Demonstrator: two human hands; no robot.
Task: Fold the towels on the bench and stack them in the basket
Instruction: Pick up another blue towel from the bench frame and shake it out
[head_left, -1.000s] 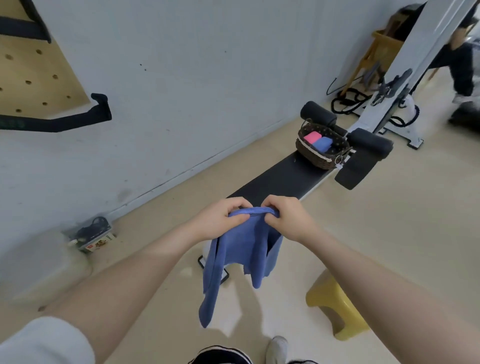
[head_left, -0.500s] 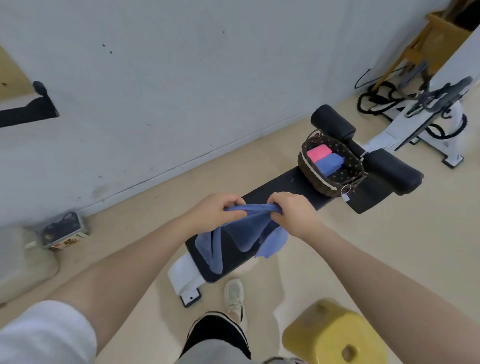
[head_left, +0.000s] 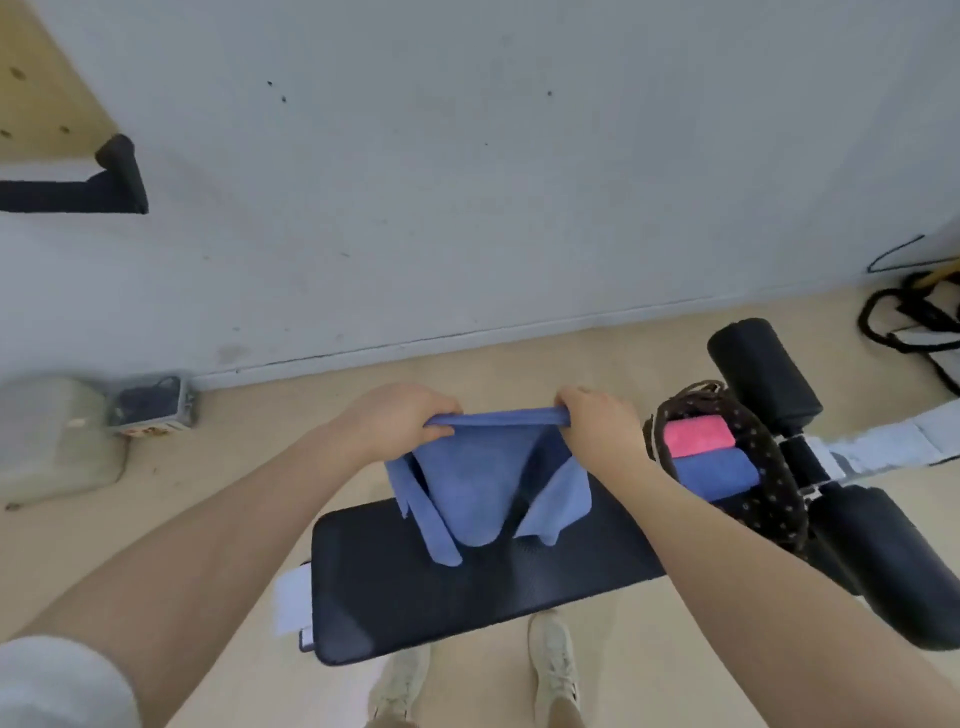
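Observation:
A blue towel (head_left: 480, 488) hangs over the black padded bench (head_left: 467, 587), its top edge stretched taut between my two hands. My left hand (head_left: 400, 418) grips the towel's left corner and my right hand (head_left: 602, 426) grips the right corner. The lower folds of the towel touch the bench pad. At the bench's right end sits a dark wicker basket (head_left: 774, 499) holding a folded pink towel (head_left: 698, 435) and a folded blue towel (head_left: 714, 473) side by side.
Black foam rollers (head_left: 763, 374) flank the basket at the right. A grey wall runs behind the bench. A pale container (head_left: 52, 441) and a small box (head_left: 150, 408) sit on the floor at left. My shoes (head_left: 553, 670) stand below the bench's near edge.
I have come square to the bench. My hands have moved apart, pulling the towel's top edge straight, and the towel now hangs over the middle of the pad.

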